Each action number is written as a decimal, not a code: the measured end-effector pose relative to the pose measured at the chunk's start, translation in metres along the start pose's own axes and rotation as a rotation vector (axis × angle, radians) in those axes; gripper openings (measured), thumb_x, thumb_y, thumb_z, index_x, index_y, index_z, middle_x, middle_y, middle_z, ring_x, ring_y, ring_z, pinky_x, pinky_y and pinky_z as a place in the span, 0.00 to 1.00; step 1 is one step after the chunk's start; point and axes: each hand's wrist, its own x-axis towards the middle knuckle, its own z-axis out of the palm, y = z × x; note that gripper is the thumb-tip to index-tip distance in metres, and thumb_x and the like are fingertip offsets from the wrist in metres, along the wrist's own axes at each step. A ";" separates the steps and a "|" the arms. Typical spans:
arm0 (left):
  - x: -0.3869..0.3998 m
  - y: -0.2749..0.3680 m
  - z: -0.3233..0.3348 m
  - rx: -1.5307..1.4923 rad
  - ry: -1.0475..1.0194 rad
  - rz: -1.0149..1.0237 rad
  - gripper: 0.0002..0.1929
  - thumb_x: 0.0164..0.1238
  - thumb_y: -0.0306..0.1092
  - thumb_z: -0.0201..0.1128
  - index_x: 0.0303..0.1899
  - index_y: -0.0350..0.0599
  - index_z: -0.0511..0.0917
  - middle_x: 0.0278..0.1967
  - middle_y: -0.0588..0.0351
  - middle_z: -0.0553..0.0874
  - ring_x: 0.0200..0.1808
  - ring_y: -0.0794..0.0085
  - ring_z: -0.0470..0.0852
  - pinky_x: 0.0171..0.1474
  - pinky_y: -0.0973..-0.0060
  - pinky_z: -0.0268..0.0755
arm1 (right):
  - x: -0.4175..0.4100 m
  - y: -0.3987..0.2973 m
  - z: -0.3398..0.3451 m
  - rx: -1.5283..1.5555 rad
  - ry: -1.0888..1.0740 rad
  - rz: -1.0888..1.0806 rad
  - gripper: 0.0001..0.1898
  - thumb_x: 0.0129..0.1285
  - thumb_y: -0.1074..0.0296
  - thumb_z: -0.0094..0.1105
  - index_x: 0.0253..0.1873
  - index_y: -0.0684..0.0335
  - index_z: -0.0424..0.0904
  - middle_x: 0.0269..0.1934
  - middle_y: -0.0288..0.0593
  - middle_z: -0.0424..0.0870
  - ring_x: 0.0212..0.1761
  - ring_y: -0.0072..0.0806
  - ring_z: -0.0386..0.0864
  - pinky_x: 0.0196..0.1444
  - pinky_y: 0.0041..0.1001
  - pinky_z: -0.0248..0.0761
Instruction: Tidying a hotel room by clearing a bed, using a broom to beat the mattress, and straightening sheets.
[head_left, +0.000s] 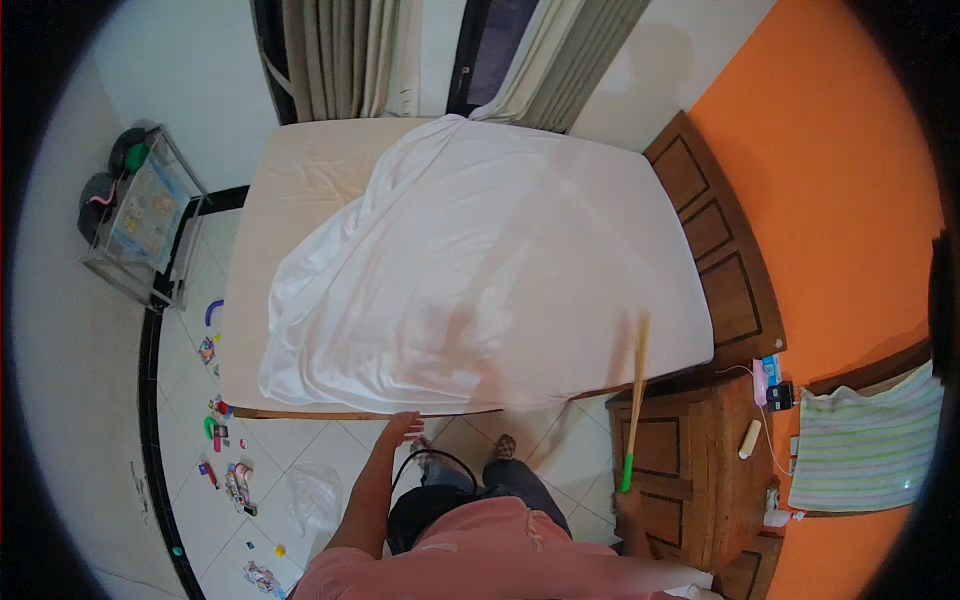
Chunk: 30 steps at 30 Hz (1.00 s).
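My right hand (628, 510), partly blurred, grips the green handle of a stick-bristle bed broom (634, 420). The broom points away from me, its thin bristle end over the near right part of the bed. Near the bed's front edge is my left hand (405, 426), fingers a little apart and nothing in it; I cannot tell whether it touches the bedding. A white sheet (480, 270) covers most of the mattress (307, 172), with loose folds along its left side. On the left, the cream mattress surface shows bare.
A wooden headboard (720, 240) and nightstand (690, 465) stand on the right. To the left are a small rack (150, 210) and several scattered toys (238, 484). A clear plastic bag (315, 495) lies on the tiles. Curtains (337, 60) hang behind the bed.
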 end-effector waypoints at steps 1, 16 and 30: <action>0.009 -0.010 0.006 -0.006 -0.008 -0.001 0.17 0.55 0.45 0.58 0.42 0.47 0.70 0.38 0.57 0.78 0.39 0.70 0.77 0.37 0.68 0.69 | 0.009 0.003 0.005 0.024 -0.200 0.118 0.09 0.46 0.75 0.50 0.35 0.68 0.65 0.19 0.41 0.70 0.17 0.29 0.70 0.17 0.31 0.66; 0.153 -0.048 0.180 -0.467 0.000 -0.058 0.27 0.55 0.44 0.59 0.57 0.54 0.61 0.58 0.53 0.64 0.59 0.58 0.60 0.54 0.43 0.52 | 0.107 -0.010 -0.110 0.316 -0.050 0.049 0.10 0.50 0.66 0.57 0.35 0.63 0.68 0.21 0.39 0.71 0.19 0.22 0.68 0.22 0.25 0.65; 0.098 -0.026 0.208 -0.672 0.091 0.295 0.22 0.53 0.43 0.61 0.49 0.48 0.68 0.47 0.59 0.74 0.50 0.68 0.70 0.52 0.65 0.60 | 0.124 0.041 -0.158 -0.168 -0.057 -0.339 0.09 0.50 0.71 0.54 0.36 0.68 0.72 0.24 0.48 0.75 0.25 0.37 0.74 0.28 0.34 0.68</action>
